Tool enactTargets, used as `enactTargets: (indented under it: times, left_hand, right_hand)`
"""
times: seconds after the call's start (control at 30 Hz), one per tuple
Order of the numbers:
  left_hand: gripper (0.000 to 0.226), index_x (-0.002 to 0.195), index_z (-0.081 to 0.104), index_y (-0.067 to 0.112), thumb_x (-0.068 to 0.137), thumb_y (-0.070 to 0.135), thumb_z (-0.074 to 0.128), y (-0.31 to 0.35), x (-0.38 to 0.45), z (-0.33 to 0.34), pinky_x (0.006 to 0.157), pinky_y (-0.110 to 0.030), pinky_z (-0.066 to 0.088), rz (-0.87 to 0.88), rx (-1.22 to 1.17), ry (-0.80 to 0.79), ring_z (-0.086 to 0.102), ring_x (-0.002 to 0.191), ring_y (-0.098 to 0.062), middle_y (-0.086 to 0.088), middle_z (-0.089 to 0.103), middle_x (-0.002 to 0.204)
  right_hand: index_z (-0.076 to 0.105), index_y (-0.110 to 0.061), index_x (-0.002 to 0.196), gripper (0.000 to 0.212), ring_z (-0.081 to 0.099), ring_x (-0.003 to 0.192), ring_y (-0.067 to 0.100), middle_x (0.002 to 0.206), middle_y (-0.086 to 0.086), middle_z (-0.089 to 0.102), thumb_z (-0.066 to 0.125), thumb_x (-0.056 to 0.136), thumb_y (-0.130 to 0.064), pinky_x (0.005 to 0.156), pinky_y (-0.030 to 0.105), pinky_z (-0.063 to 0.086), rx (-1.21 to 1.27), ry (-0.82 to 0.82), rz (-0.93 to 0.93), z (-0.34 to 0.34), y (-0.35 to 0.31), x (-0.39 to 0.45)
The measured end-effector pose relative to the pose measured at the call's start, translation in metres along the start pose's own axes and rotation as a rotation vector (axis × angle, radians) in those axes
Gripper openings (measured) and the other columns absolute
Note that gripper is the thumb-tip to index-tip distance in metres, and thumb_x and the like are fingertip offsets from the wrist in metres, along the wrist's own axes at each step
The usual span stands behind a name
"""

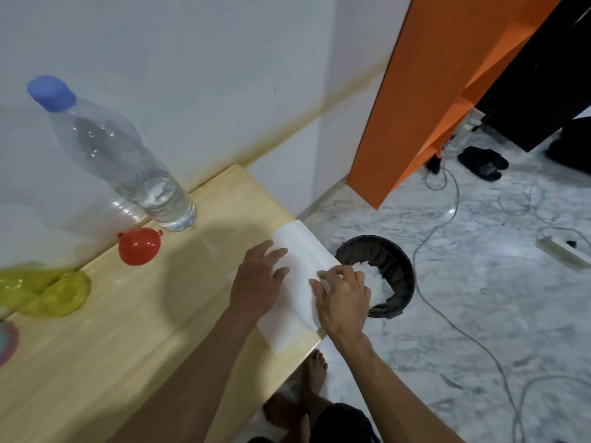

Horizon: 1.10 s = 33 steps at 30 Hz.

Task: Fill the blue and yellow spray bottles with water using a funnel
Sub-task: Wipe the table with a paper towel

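Observation:
A clear water bottle with a blue cap stands on the wooden table, holding a little water at its base. A red funnel lies mouth-down in front of it. At the far left edge is the yellow spray bottle, blurred and partly cut off. A white paper sheet lies at the table's right end. My left hand rests flat on its left side. My right hand pinches the sheet's right edge, fingers curled. The blue spray bottle is out of view.
A black bin with white paper inside stands on the marble floor just past the table's right edge. Cables and a power strip lie on the floor. An orange panel leans by the wall. My bare feet are below the table edge.

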<state>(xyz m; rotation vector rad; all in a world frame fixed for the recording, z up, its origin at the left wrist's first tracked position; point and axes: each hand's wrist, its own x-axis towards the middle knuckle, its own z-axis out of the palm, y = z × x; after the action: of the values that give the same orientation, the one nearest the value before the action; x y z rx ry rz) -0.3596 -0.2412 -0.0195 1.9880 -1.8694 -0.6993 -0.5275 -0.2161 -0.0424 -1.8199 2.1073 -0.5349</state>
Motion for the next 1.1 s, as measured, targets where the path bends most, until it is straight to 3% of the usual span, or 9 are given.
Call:
enactTargets:
  times: [0.2, 0.3, 0.4, 0.67, 0.77, 0.87, 0.97, 1.03, 1.1]
  left_hand:
    - [0.036, 0.125, 0.068, 0.026, 0.09, 0.022, 0.07, -0.006, 0.011, 0.017, 0.103, -0.049, 0.042, 0.071, 0.092, 0.034, 0.049, 0.131, -0.034, -0.012, 0.052, 0.144]
    - [0.031, 0.119, 0.071, 0.029, 0.091, 0.033, 0.058, -0.004, 0.016, 0.02, 0.101, -0.05, 0.046, 0.102, 0.106, 0.052, 0.053, 0.128, -0.033, -0.012, 0.054, 0.141]
    - [0.039, 0.114, 0.073, 0.031, 0.089, 0.04, 0.045, -0.003, 0.019, 0.021, 0.097, -0.055, 0.047, 0.132, 0.131, 0.046, 0.056, 0.124, -0.032, -0.011, 0.057, 0.138]
    - [0.029, 0.094, 0.074, 0.023, 0.096, 0.035, 0.048, -0.005, 0.018, 0.026, 0.098, -0.06, 0.042, 0.24, 0.066, 0.067, 0.049, 0.132, -0.027, -0.005, 0.055, 0.141]
    - [0.026, 0.097, 0.07, 0.022, 0.099, 0.033, 0.046, -0.005, 0.015, 0.021, 0.1, -0.057, 0.041, 0.274, 0.04, 0.095, 0.046, 0.136, -0.024, 0.001, 0.057, 0.14]
    - [0.027, 0.1, 0.066, 0.021, 0.1, 0.034, 0.043, 0.002, 0.015, 0.009, 0.104, -0.058, 0.038, 0.259, 0.021, 0.117, 0.048, 0.133, -0.016, 0.005, 0.065, 0.126]
    - [0.027, 0.106, 0.063, 0.021, 0.097, 0.037, 0.043, 0.007, 0.013, -0.007, 0.105, -0.06, 0.036, 0.218, 0.017, 0.144, 0.053, 0.116, -0.015, 0.006, 0.069, 0.108]
    - [0.027, 0.11, 0.061, 0.025, 0.095, 0.041, 0.045, 0.004, 0.014, -0.018, 0.104, -0.058, 0.036, 0.203, 0.042, 0.136, 0.056, 0.109, -0.017, 0.007, 0.068, 0.103]
    - [0.029, 0.101, 0.065, 0.026, 0.092, 0.047, 0.047, 0.0, 0.015, -0.03, 0.101, -0.056, 0.038, 0.166, 0.053, 0.123, 0.058, 0.103, -0.019, 0.009, 0.067, 0.098]
  right_hand:
    - [0.075, -0.027, 0.081, 0.009, 0.058, 0.087, 0.028, 0.096, -0.003, 0.065, 0.077, 0.084, -0.035, 0.07, 0.043, 0.045, 0.064, 0.065, 0.02, 0.012, 0.006, 0.003]
    - [0.072, -0.024, 0.077, 0.015, 0.057, 0.083, 0.027, 0.093, -0.003, 0.064, 0.069, 0.086, -0.036, 0.069, 0.039, 0.041, 0.059, 0.076, 0.01, 0.012, 0.006, 0.004]
    - [0.07, -0.023, 0.078, 0.015, 0.057, 0.083, 0.027, 0.095, -0.003, 0.064, 0.067, 0.088, -0.034, 0.071, 0.037, 0.039, 0.074, 0.076, -0.019, 0.01, 0.007, 0.005]
    - [0.067, -0.027, 0.087, 0.026, 0.055, 0.09, 0.023, 0.099, -0.01, 0.066, 0.05, 0.096, -0.044, 0.076, 0.035, 0.035, 0.139, 0.058, -0.104, -0.008, 0.007, 0.006]
    - [0.065, -0.028, 0.1, 0.027, 0.053, 0.096, 0.016, 0.1, -0.016, 0.068, 0.05, 0.097, -0.05, 0.084, 0.035, 0.037, 0.254, -0.026, -0.08, -0.017, 0.005, 0.009]
    - [0.06, -0.035, 0.109, 0.021, 0.058, 0.101, 0.002, 0.105, -0.015, 0.068, 0.068, 0.092, -0.044, 0.092, 0.029, 0.041, 0.489, -0.198, -0.002, -0.029, 0.002, 0.018]
    - [0.065, -0.035, 0.102, 0.021, 0.059, 0.089, -0.016, 0.102, -0.022, 0.068, 0.078, 0.088, -0.027, 0.081, 0.008, 0.044, 0.69, -0.271, 0.095, -0.044, -0.004, 0.027]
    - [0.072, -0.03, 0.098, 0.014, 0.062, 0.082, -0.015, 0.098, -0.024, 0.071, 0.079, 0.087, -0.024, 0.075, 0.01, 0.049, 0.801, -0.311, 0.16, -0.051, -0.008, 0.033]
    - [0.074, -0.024, 0.094, 0.008, 0.064, 0.083, -0.014, 0.093, -0.019, 0.073, 0.078, 0.088, -0.021, 0.072, 0.011, 0.05, 0.857, -0.356, 0.177, -0.057, -0.012, 0.038]
